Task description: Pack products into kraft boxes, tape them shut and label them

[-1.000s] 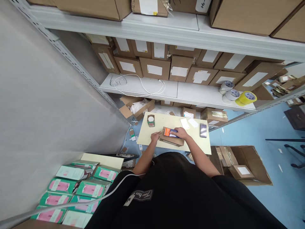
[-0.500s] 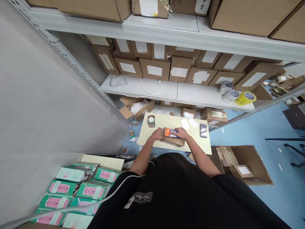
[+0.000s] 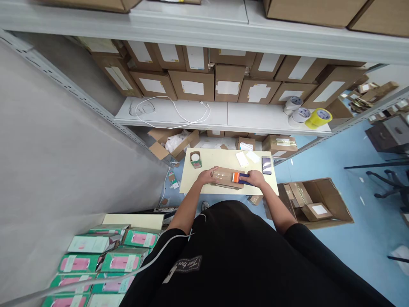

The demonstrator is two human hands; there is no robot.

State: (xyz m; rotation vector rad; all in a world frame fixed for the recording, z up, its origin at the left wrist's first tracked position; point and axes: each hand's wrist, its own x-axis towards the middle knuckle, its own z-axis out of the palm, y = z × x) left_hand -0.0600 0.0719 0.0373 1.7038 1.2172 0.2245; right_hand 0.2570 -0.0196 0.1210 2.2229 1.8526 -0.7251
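A closed cardboard box [image 3: 223,174] lies lengthwise on the small cream table [image 3: 209,157], with shiny clear tape along its top. My left hand [image 3: 207,175] grips the box's left end, fingers over the top edge. In my right hand [image 3: 254,178] is an orange and dark-blue tape dispenser [image 3: 238,177], held by its blue end. Its orange head rests at the box's right end. Behind my left hand stands a small green open box [image 3: 196,160] with a white round item inside. To the right of my right hand lies a dark phone-like object [image 3: 266,165].
White labels [image 3: 242,159] lie at the table's back. Above is a shelf [image 3: 255,115] holding tape rolls [image 3: 318,118], a white cable [image 3: 179,111] and boxes. An open carton [image 3: 338,200] stands at right, green-and-pink boxes [image 3: 119,260] at lower left.
The tape dispenser and my right hand have moved right along the box, uncovering its taped top. My left hand stays at the left end. The whole view has shifted somewhat.
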